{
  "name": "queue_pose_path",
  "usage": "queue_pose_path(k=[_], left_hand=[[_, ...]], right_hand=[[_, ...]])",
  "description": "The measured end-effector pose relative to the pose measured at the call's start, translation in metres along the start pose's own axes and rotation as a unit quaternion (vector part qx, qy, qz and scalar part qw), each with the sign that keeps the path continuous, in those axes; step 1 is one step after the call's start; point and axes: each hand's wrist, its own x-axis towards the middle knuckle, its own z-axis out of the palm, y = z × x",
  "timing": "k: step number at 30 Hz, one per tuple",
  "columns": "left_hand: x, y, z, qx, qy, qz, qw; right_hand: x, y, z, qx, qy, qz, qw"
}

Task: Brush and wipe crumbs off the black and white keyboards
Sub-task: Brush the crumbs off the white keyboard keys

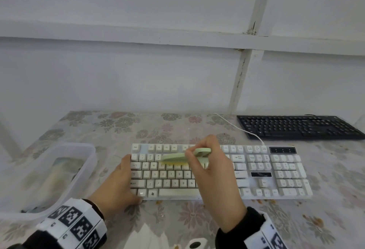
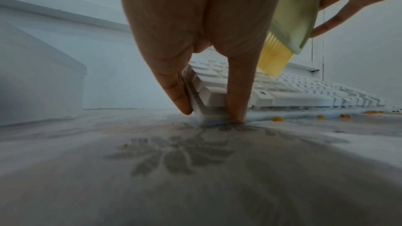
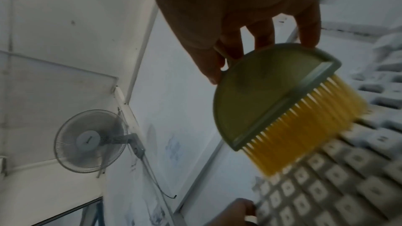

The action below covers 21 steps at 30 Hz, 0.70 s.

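**Head view: brush working the upper key rows of the white keyboard**

Head view shows the white keyboard (image 1: 221, 171) lying flat on the floral worktop (image 1: 177, 221), with the black keyboard (image 1: 300, 127) well apart at the far right, untouched by either hand. The right hand (image 1: 215, 171) pinches a small brush (image 3: 267, 102) by the curved top of its pale green, half-round back; its yellow bristles (image 3: 304, 126) meet the keys near the number row. The left hand (image 2: 195, 40) braces the near-left corner of the white keyboard, thumb and a finger straddling the edge.

Judged by its look, the brush is light and stiff-backed with springy bristles, best held at the rim as now. The keyboard seems light enough to slide on the cloth, so the bracing grip makes sense. Its keycaps look off-white, some dull or yellowed. Orange crumbs (image 2: 277, 118) lie on the worktop just beside its front edge. A translucent plastic bin (image 1: 45, 177) sits to the left.
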Motion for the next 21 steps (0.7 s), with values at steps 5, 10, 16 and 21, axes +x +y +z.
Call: queue_pose_path(k=[5,10,16,21], left_hand=[[0.001,-0.001,0.0,-0.003,0.001,0.002,1.0],[0.001,0.001,0.0,-0.005,0.004,0.001,1.0],[0.002,-0.004,0.001,0.007,0.001,-0.005,1.0],[0.004,-0.008,0.003,0.0,-0.002,-0.01,1.0]], right_hand=[[0.003,0.01,-0.015,-0.043,0.057,-0.004,0.997],[0.002,0.008,-0.025,-0.016,0.062,-0.004,0.998],[0.005,0.021,-0.044,-0.06,0.1,-0.004,0.993],[0.002,0.024,-0.049,0.016,0.065,-0.01,0.998]])
